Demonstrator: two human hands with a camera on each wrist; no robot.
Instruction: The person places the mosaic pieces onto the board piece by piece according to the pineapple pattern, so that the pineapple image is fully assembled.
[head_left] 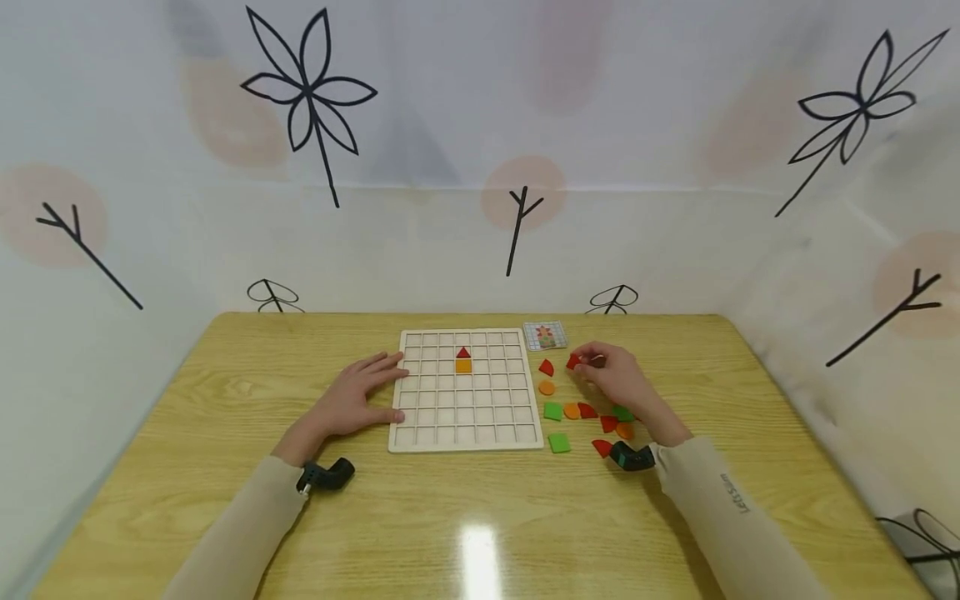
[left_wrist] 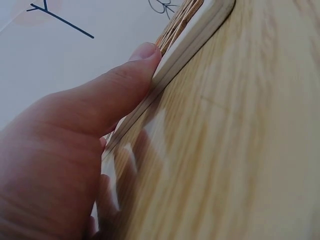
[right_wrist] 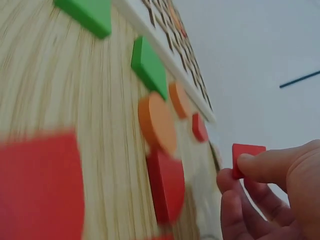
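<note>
A white grid board point(head_left: 425, 435) lies mid-table, with a red triangle point(head_left: 463, 353) directly above an orange square point(head_left: 463, 366) in its cells. My left hand point(head_left: 347, 402) rests at the board's left edge, fingers spread and fairly straight. Its thumb point(left_wrist: 122, 82) touches the rim in the left wrist view. Right of the board, my right hand point(head_left: 621, 382) pinches a small flat red piece point(right_wrist: 246, 150) between thumb and fingers, raised off the table. The piece shows a square corner; the fingers hide part of its outline.
A picture card point(head_left: 545, 336) with a grid pattern lies beyond the board's top right corner. Between board and right arm lie several loose pieces, including a red quarter circle point(head_left: 547, 367), an orange disc point(head_left: 547, 387) and a green square point(head_left: 558, 442). Patterned cloth point(head_left: 420, 250) hangs behind the table.
</note>
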